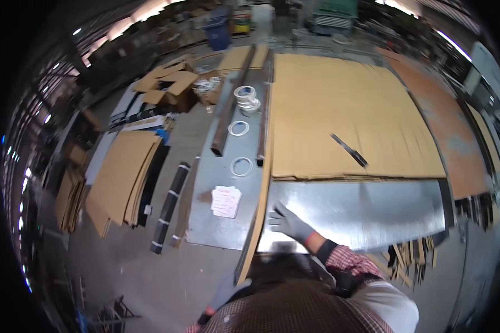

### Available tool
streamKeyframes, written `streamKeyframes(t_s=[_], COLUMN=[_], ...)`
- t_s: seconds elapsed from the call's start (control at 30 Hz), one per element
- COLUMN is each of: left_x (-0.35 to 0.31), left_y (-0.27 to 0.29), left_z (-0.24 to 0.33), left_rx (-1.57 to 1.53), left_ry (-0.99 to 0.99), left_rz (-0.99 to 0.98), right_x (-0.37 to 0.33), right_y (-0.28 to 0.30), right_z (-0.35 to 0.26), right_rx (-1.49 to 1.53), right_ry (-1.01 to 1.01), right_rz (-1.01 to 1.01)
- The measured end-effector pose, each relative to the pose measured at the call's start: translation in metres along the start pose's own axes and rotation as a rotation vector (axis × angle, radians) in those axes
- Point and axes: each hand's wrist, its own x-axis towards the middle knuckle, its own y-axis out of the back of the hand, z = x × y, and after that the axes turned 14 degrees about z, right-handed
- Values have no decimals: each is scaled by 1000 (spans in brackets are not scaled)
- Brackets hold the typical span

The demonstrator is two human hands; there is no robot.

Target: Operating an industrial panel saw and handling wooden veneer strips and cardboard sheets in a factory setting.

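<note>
Shiny tabletop (pixel 366 213) underlies the splayed right grip (pixel 290 223) beside the cardboard strip (pixel 254 237); left grip's (pixel 226 292) hold unclear.

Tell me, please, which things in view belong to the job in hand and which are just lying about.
Probably the job:
cardboard piece by the left hand
shiny metal surface below the right hand
cardboard sheets

Apparently lying about:
white rings
paper slips
blue bin

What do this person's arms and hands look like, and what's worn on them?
The right hand wears a grey glove with a reddish cuff. Farther up come a black band, a red-and-white checked sleeve and white fabric toward the shoulder. The left hand, blurred, also wears a grey glove, reddish at the wrist.
</note>
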Motion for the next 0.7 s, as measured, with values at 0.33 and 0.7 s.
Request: streamKeyframes(t_s=[0.33,0.7], left_x=[-338,-196], left_y=[-22,-48], left_z=[-133,-117], left_rx=[601,402], left_ry=[490,80], left_rz=[132,109], right_x=[20,-310], right_y=[-133,7], right_z=[71,41], right_rx=[252,435], right_ry=[198,793], right_rz=[-174,-516])
